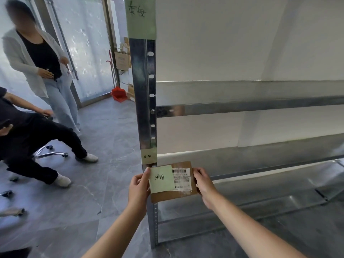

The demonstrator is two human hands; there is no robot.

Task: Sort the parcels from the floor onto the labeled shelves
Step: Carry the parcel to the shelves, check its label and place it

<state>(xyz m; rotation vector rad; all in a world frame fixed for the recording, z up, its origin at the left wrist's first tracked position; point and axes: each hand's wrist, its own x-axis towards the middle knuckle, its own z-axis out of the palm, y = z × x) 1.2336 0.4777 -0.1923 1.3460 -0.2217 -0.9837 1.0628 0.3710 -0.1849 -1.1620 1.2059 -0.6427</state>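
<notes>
While the left hand is pinching the left edge of the parcel, thumb on the front and fingers curled behind, the right hand is gripping the right edge the same way. The two hands are holding the flat brown parcel upright in the air, face toward the camera. It is hanging in front of the metal rack's upright post and above the lowest shelf, touching neither so far as can be told.

A pale green sticky note with handwritten characters is covering the left part of the parcel's face. It is overlapping a white shipping label with barcodes beside it. Just above the parcel, a small yellowish label with handwriting is sitting on the post. A larger green label, also handwritten, is wrapping the post near the top. A metal crossbeam is running right from the post at mid height.

On the grey tiled floor to the left, one person in a grey cardigan is standing. Another in dark clothes is sitting low on a wheeled chair. Behind them, a red bin and stacked cardboard boxes are standing near the glass door.
</notes>
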